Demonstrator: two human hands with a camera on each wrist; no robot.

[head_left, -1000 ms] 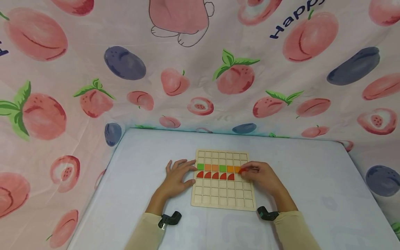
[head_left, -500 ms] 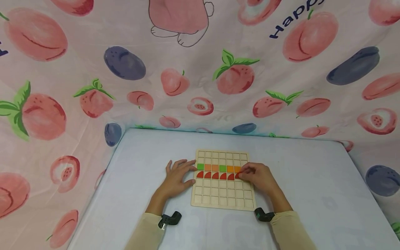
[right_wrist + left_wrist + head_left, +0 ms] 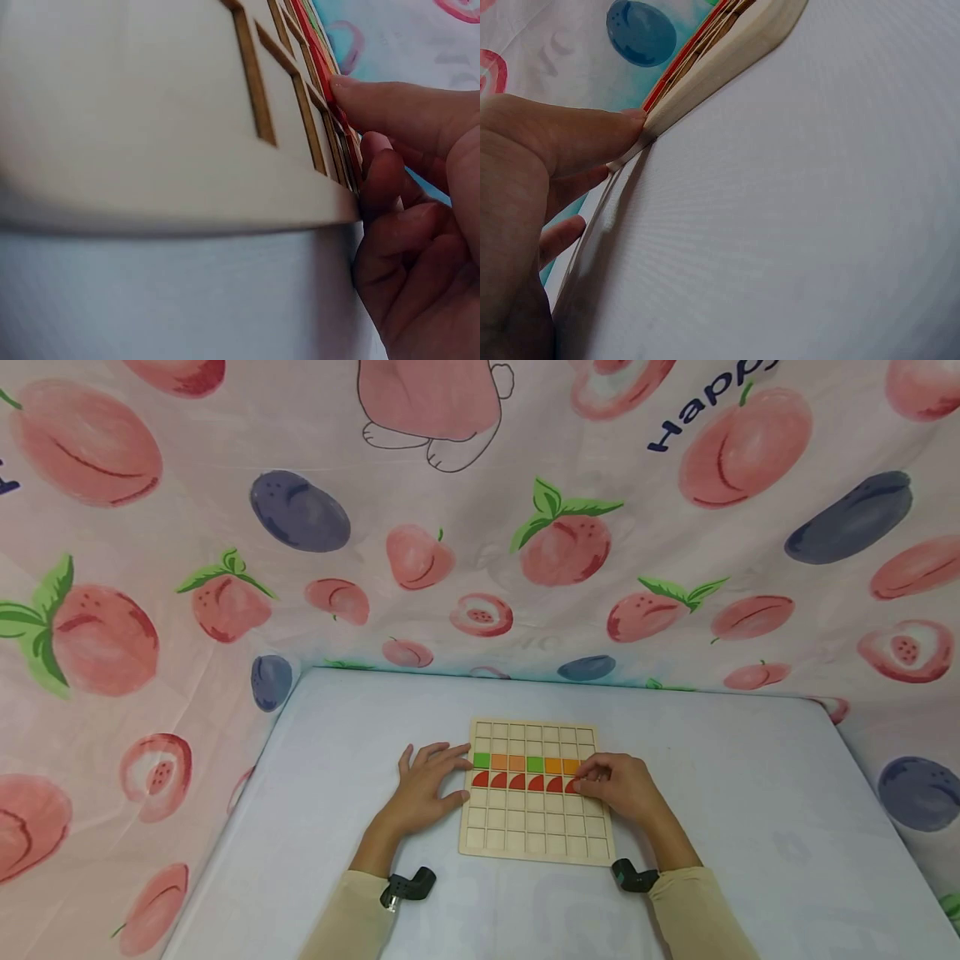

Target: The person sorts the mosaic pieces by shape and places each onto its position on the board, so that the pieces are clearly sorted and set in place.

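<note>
A pale wooden grid board point(image 3: 535, 843) lies on the table. One of its rows has green, peach and orange square tiles point(image 3: 517, 762). In the row just nearer, several cells show red quarter-circle tiles point(image 3: 517, 782). My right hand point(image 3: 624, 787) holds thumb and fingertips at the rightmost red quarter-circle tile point(image 3: 571, 785), which appears to lie in its cell; the fingers partly cover it. In the right wrist view the thumb point(image 3: 397, 109) touches red, and the other fingers are curled. My left hand point(image 3: 423, 787), fingers spread, rests against the board's left edge, its thumb point(image 3: 592, 135) touching the rim.
The white-covered table point(image 3: 330, 718) extends around the board on every side. A fruit-printed cloth point(image 3: 480, 527) hangs behind and to the sides. Black wrist devices point(image 3: 408, 887) sit at both cuffs.
My right hand has moved slightly nearer and brought the red quarter-circle tile down from beside the orange square into the sixth cell of the red row. The left hand has stayed still.
</note>
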